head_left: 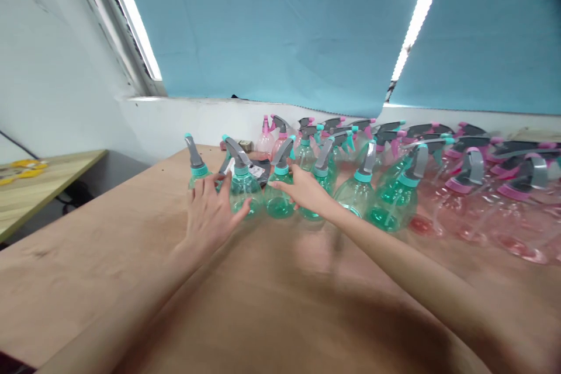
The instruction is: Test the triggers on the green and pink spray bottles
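Observation:
Green spray bottles with grey trigger heads and turquoise collars stand in a front row on the wooden table. My left hand (211,208) is open over the front of the leftmost spray bottle (198,172), its fingers spread and covering most of that bottle. The left thumb points towards the second spray bottle (245,188); whether it touches is unclear. My right hand (309,191) is closed on the right side of the third spray bottle (279,205), the thumb across its front. Beside that hand stands another green spray bottle (322,170), partly hidden by the wrist.
Pink spray bottles (456,201) continue the row to the right, and several pink and green ones crowd behind. A dark labelled packet (260,170) lies behind the front row. A second table (83,165) with yellow items stands at left, and a blue curtain (272,29) hangs behind.

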Tool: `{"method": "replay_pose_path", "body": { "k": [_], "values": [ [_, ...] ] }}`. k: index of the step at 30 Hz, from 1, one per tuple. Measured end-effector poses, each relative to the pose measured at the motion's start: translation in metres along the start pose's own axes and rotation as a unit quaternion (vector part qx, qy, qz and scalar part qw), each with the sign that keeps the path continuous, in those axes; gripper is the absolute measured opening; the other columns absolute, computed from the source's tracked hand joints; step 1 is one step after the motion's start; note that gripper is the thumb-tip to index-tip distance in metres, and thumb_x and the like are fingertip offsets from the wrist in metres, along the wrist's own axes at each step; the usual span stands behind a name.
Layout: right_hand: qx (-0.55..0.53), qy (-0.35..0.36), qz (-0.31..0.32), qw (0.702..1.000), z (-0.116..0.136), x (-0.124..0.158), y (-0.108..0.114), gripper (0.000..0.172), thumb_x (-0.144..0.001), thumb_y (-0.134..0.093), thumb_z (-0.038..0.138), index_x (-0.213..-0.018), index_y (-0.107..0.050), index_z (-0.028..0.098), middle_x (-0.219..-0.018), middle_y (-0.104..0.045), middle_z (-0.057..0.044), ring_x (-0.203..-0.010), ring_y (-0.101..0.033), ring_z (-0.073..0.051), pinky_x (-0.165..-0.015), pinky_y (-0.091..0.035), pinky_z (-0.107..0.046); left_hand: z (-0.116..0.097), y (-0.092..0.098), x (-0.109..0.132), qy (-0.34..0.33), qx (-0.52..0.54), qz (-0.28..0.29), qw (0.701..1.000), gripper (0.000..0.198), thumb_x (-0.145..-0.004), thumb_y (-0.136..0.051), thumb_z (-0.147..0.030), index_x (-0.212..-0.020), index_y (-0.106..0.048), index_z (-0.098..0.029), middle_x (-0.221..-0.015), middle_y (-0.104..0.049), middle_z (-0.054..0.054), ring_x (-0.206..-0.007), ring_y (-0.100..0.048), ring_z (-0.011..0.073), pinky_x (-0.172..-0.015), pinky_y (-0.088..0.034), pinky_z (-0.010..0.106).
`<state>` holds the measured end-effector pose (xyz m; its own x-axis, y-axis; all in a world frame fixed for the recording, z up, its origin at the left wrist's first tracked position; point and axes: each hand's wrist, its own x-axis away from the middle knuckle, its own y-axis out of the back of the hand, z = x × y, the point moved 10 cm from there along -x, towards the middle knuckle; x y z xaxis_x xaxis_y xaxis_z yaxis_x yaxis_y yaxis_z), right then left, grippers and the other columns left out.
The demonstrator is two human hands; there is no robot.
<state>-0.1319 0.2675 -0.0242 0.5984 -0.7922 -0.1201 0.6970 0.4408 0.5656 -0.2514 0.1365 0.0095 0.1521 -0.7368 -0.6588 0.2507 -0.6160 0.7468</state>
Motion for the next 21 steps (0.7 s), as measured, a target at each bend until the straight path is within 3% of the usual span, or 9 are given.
{"method": "replay_pose_path", "body": {
  "k": [6, 11, 14, 17, 21],
  "values": [
    [0.024, 0.005, 0.023, 0.999, 0.004, 0.008, 0.003, 0.07, -0.083, -0.062, 0.046, -0.138, -0.039, 0.01, -0.069, -0.065, -0.004, -0.041, -0.056, -0.016, -0.045, -0.046, -0.03, -0.01, 0.017, 0.032, -0.013, 0.078, -0.01, 0.997, 0.041, -0.089, -0.052, -0.037, -0.122, -0.055, -0.013, -0.113, -0.053, 0.019, -0.103, -0.054, 0.0362, -0.09, -0.043, 0.052],
    [0.049, 0.016, 0.038, 0.998, 0.008, 0.023, 0.003, 0.069, -0.082, -0.063, 0.047, -0.136, -0.042, 0.01, -0.056, -0.059, 0.0, -0.045, -0.055, -0.018, -0.05, -0.045, -0.031, -0.023, 0.01, 0.068, -0.04, 0.177, 0.036, 0.983, 0.033, -0.092, -0.049, -0.035, -0.122, -0.051, -0.02, -0.113, -0.052, 0.012, -0.106, -0.056, 0.0285, -0.092, -0.047, 0.046],
    [0.04, 0.038, 0.068, 0.996, 0.011, 0.041, 0.002, 0.069, -0.081, -0.065, 0.047, -0.136, -0.041, 0.011, -0.064, -0.064, -0.002, -0.051, -0.059, -0.019, -0.052, -0.047, -0.031, -0.031, -0.001, 0.083, -0.022, 0.218, 0.071, 0.973, 0.042, -0.091, -0.052, -0.039, -0.129, -0.042, -0.023, -0.12, -0.051, 0.01, -0.112, -0.055, 0.0267, -0.093, -0.048, 0.045],
    [0.016, 0.071, 0.115, 0.991, 0.012, 0.065, 0.005, 0.062, -0.079, -0.067, 0.049, -0.13, -0.048, 0.018, -0.086, -0.069, -0.005, -0.055, -0.062, -0.015, -0.056, -0.051, -0.031, -0.041, -0.017, 0.091, 0.03, 0.304, 0.135, 0.943, 0.066, -0.084, -0.061, -0.044, -0.139, -0.03, -0.025, -0.133, -0.044, 0.012, -0.123, -0.049, 0.0298, -0.098, -0.046, 0.049],
    [-0.044, 0.133, 0.22, 0.965, 0.014, 0.105, 0.014, 0.051, -0.078, -0.067, 0.047, -0.122, -0.055, 0.024, -0.107, -0.067, -0.004, -0.064, -0.065, -0.013, -0.064, -0.054, -0.031, -0.08, -0.014, 0.093, -0.001, 0.389, 0.189, 0.902, 0.086, -0.077, -0.071, -0.041, -0.145, -0.021, -0.03, -0.145, -0.038, 0.011, -0.135, -0.037, 0.0336, -0.107, -0.035, 0.055]
  ]
}}
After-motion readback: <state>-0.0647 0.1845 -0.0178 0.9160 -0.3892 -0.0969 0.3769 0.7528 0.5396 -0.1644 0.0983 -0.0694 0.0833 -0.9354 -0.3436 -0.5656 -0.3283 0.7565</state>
